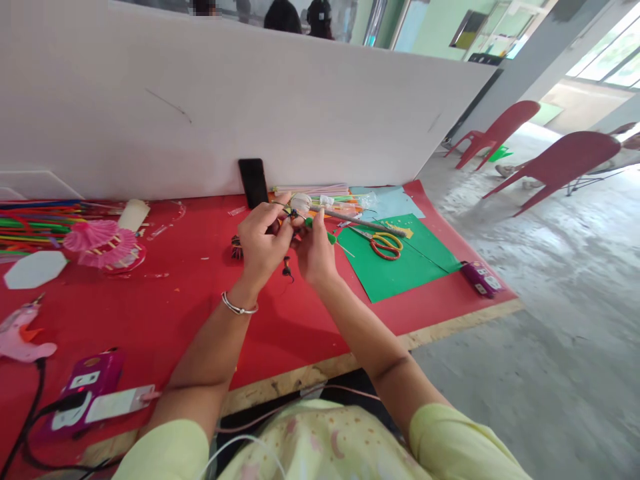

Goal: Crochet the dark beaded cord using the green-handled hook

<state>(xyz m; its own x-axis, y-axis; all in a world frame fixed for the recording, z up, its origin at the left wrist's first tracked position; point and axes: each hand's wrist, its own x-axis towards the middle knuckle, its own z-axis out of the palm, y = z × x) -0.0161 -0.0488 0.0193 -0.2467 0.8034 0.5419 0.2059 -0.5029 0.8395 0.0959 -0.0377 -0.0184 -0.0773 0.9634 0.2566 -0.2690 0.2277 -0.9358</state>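
My left hand (265,241) and my right hand (316,252) meet above the red table, fingers pinched. At my left fingertips is a small dark, wiry piece (294,213), mostly hidden by the fingers. A slim green piece (331,237) passes through my right hand, with a thin pale tip sticking out; its kind cannot be made out. Below the hands hangs or lies a small black-and-orange piece (287,268) with a curled thread. A grey fuzzy stem (360,220) lies behind my right hand. Scissors (386,245) with yellow and red handles rest on a green sheet (395,283).
A black phone (253,183) leans against the white partition (250,100). Left lie coloured stems (30,227), a pink pleated paper piece (100,245), a pink glue gun (23,333) and a purple power strip (95,383) with cables. Another purple box (481,279) sits near the right edge.
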